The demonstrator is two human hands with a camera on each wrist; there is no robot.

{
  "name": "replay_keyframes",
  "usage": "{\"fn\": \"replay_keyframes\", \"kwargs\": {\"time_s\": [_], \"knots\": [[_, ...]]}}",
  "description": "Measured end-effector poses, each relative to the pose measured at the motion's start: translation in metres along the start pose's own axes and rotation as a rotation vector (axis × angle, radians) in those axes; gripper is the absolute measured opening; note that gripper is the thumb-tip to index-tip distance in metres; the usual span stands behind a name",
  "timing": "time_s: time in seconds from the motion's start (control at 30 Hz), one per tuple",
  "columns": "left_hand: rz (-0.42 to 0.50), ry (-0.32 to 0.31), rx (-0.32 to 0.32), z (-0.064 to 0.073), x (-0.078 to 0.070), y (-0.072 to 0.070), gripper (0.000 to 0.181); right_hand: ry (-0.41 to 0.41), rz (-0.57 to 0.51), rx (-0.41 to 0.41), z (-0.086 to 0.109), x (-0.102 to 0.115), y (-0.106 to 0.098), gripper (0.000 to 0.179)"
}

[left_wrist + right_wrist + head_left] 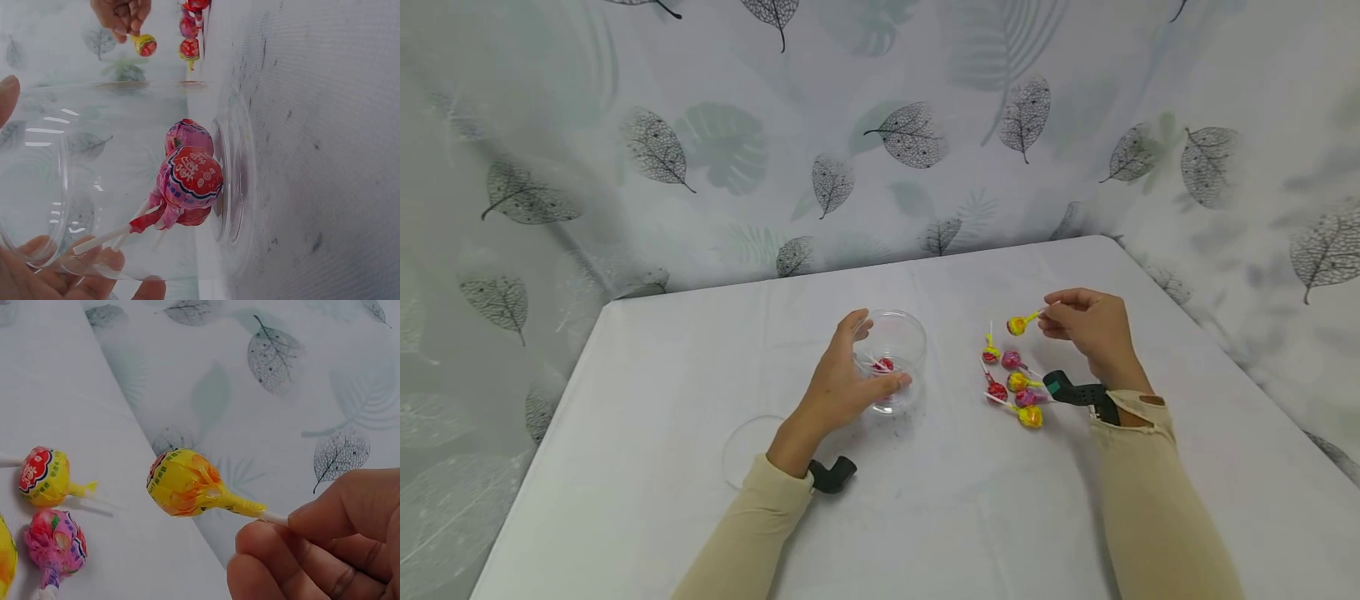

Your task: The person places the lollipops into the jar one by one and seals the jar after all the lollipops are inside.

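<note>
Chinese-type chars on pink/red lolly wrapper, held yel. lolly; illegible.

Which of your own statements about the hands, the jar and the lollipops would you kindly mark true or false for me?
1. The right hand pinches a yellow lollipop by its stick. True.
2. The left hand is idle. False: it grips the clear jar.
3. The jar holds red and pink lollipops. True.
4. The jar lies on its side. False: it is upright.
5. In the head view, the loose lollipops lie left of the jar. False: they lie to its right.
6. A clear disc lies on the table. True.
</note>
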State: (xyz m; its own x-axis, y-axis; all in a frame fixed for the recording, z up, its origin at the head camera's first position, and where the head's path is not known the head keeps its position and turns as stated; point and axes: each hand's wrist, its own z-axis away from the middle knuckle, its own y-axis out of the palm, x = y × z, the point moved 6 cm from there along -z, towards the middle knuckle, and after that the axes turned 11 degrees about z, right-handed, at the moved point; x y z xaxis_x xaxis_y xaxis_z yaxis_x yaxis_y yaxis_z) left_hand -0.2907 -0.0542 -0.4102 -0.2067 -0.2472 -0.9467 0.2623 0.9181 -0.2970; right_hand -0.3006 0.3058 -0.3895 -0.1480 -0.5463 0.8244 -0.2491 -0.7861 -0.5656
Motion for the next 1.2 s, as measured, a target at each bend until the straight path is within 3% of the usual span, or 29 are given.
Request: {"fn": "replay_keyframes", "kwargs": {"time_s": [1.2], "knots": [[0.017,-0.003,0.001,0.0,0.0,-0.001,0.105,-0.071,-0.208,-0.062,0.013,0.038,0.016,0.021]]}}
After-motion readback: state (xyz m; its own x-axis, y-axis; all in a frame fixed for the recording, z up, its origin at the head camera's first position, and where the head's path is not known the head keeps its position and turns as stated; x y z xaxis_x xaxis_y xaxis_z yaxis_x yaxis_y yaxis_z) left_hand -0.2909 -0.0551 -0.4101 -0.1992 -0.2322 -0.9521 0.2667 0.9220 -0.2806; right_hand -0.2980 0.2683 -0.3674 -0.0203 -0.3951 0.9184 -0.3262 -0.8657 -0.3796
